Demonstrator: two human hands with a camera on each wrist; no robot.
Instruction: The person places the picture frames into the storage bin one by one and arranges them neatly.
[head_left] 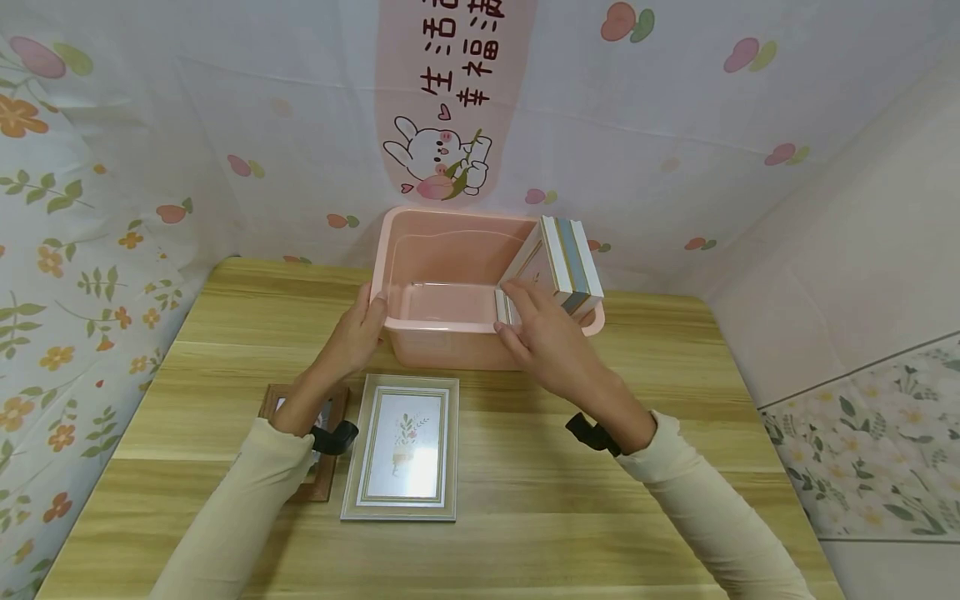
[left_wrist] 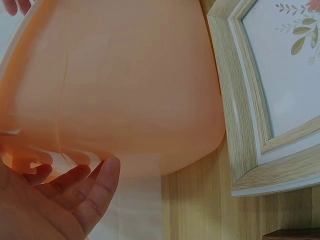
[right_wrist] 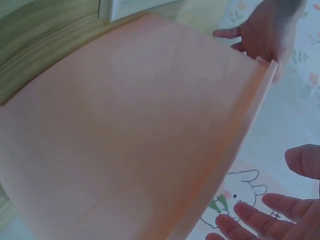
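A pink plastic bin [head_left: 456, 348] stands at the back of the table. My left hand [head_left: 352, 337] grips its left rim, thumb on top and fingers against the outer wall, as the left wrist view shows on the bin's side [left_wrist: 135, 90]. Several picture frames [head_left: 576, 258] with white and blue-grey edges stand leaning in the bin's right end, rising above the rim. My right hand [head_left: 555, 350] reaches over the front rim beside them. Its fingers [right_wrist: 280, 202] are spread and loosely bent, thumb apart, with nothing between them in the right wrist view.
On the table in front of the bin lies a light wood picture frame [head_left: 452, 442] with a plant print. A brown frame [head_left: 324, 479] lies left of it, partly under my left forearm. A patterned cloth [head_left: 300, 117] hangs close behind the bin.
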